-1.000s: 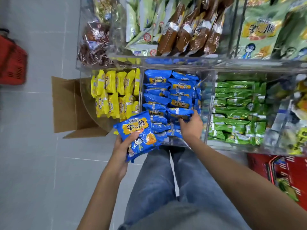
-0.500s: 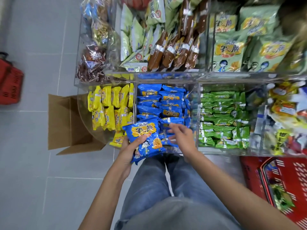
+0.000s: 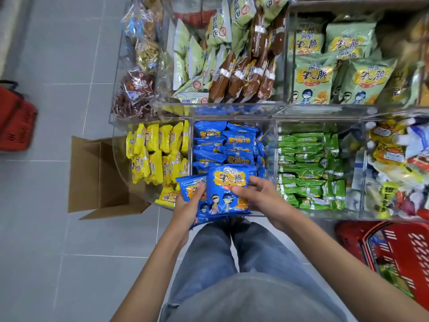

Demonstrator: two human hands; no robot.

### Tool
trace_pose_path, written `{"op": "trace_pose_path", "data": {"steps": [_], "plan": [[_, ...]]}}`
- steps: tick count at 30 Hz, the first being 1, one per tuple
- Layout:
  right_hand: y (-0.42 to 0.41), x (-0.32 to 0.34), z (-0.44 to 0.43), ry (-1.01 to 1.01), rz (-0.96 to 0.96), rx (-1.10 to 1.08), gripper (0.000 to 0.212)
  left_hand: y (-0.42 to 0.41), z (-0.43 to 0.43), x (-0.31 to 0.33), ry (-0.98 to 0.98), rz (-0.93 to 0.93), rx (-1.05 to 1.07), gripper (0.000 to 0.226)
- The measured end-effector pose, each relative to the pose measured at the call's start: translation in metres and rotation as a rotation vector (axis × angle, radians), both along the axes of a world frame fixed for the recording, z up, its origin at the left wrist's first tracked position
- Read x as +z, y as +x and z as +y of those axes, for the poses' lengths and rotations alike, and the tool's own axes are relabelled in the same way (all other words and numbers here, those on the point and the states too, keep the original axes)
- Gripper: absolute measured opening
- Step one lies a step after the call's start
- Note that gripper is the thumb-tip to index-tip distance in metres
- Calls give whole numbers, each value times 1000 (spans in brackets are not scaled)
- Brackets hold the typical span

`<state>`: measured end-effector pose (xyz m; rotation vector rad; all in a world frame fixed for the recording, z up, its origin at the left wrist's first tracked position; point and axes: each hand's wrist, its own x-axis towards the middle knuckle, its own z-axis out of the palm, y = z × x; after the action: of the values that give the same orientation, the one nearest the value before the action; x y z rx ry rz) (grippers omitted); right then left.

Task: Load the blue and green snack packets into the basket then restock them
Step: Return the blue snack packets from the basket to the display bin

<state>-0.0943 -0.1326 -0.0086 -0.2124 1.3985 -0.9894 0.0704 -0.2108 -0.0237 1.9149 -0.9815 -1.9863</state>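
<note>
The job looks like it is only at the start. The person is gathering blue snacks, and none of this handful has gone into the red basket (image 3: pixel 415 256) yet. The basket sits on the floor at the person's right, well apart from both hands. Something green and blue shows inside it, but it is too blurry to name. The blue packets in the bin (image 3: pixel 220 145) make a big heap right in front of the person. The green packets (image 3: pixel 306 168) fill the next bin to the right, and no hand touches them. So I think most of the loading is left, and all of the restocking.

The left hand (image 3: pixel 189 206) is low, in front of the blue bin. It holds a small pile of blue packets (image 3: pixel 189 185) from the left side, with the thumb lying on the front. The other fingers go under the pile, where I cannot see them.

The right hand (image 3: pixel 260 196) is just beside it. Its fingers curl around the right edge of the top packet (image 3: pixel 226 182), and its thumb presses the front. The top packet lies on the pile, face up.
</note>
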Motion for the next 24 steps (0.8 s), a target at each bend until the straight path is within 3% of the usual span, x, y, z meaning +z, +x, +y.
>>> {"op": "trace_pose_path", "data": {"steps": [4,7,13,15,17,20,24], "plan": [[-17,-14,9,20,30,-189,31,16,-1,-7,24,-34,113,42],[-25,-33,10,80,201,-256,33,28,-3,-11,36,-56,171,45],[-8,-90,-8,283,705,-32,30,38,-6,-19,32,-82,188,33],[0,-102,-8,330,898,19,25,35,-7,-21,33,-71,185,38],[7,-110,-8,376,1004,17,34,31,-7,-23,29,-61,187,43],[17,-122,-11,398,1030,24,46,26,-6,-25,30,-38,181,48],[22,-130,-7,337,915,-101,35,21,-4,-26,28,-15,206,51]]}}
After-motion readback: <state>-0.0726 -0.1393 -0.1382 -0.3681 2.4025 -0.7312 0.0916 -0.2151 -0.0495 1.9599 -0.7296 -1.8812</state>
